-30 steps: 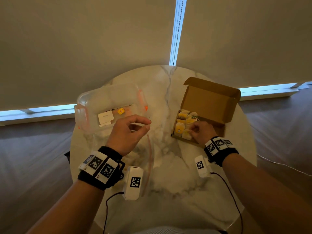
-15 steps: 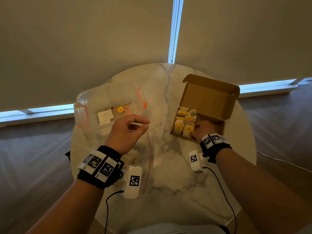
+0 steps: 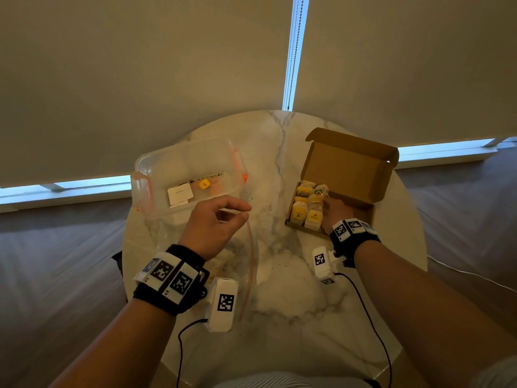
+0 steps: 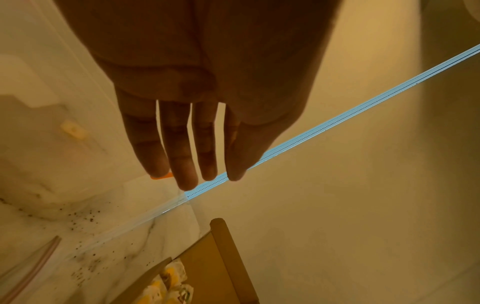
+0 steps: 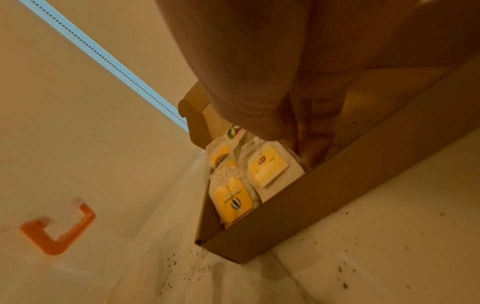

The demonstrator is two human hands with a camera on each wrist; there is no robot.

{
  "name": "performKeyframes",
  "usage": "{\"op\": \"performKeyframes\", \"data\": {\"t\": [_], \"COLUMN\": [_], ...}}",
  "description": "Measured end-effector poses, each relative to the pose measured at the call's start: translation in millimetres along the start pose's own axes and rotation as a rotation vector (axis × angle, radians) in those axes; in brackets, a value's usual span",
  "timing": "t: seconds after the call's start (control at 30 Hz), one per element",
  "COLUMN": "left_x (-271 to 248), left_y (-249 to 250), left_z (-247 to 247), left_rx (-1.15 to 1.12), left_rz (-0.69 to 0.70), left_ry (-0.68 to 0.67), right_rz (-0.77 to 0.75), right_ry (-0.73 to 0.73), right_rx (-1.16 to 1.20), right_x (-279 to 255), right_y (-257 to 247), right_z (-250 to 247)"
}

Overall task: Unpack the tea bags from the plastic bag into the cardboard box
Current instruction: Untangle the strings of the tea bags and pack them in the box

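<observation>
While right hand [image 3: 334, 214] reaches into box [image 3: 349, 163] on counter [image 3: 279, 275], fingers curled down beside tea bags [image 3: 306, 211], its grip can't be told; left hand [image 3: 212, 225] hovers loose-fingered, holding nothing, over flat plastic bag [image 3: 249, 264]

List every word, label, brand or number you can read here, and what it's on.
No text reads legibly.
Tea bags in the cardboard box: yellow tags carry logos, too blurred.
White card in the clear container: faint line, too small.
Wrist bands: square black-and-white code markers only, no words.
</observation>
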State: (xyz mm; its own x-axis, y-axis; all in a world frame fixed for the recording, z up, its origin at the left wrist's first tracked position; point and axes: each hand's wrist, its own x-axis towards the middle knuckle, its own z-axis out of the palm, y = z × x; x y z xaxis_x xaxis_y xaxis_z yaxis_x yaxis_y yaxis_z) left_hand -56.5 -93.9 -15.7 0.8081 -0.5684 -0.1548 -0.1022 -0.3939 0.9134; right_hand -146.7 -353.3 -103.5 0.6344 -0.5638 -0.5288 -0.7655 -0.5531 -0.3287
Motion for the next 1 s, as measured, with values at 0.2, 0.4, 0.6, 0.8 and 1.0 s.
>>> {"op": "performKeyframes", "data": {"t": [0.2, 0.4, 0.6, 0.8, 1.0], "left_x": [-9.1, -24.5, -57.5, -72.3, -72.2], "left_y": [-5.5, -19.3, -35.7, -54.3, -62.3], "left_z": [-3.8, 4.8, 34.5, 30.6, 2.6], "left_rx": [0.029, 0.399, 0.958, 1.015, 0.84], "left_rz": [-0.061, -0.165, -0.197, -0.254, -0.231], "left_ry": [-0.003, -0.248, -0.656, -0.494, -0.189], "right_rz": [0.047, -0.108, -0.33, -0.437, -0.637], "right_ry": [0.068, 0.167, -0.042, -0.142, -0.132], "right_rx": [-0.049, 0.031, 0.051, -0.042, -0.012], "right_x": [-18.7, -46.7, -90.4, -108.2, -117.0], "right_y": [5.2, 9.1, -8.6, -25.4, -60.1], "right_z": [-11.9, 5.3, 46.7, 72.2, 90.0]}}
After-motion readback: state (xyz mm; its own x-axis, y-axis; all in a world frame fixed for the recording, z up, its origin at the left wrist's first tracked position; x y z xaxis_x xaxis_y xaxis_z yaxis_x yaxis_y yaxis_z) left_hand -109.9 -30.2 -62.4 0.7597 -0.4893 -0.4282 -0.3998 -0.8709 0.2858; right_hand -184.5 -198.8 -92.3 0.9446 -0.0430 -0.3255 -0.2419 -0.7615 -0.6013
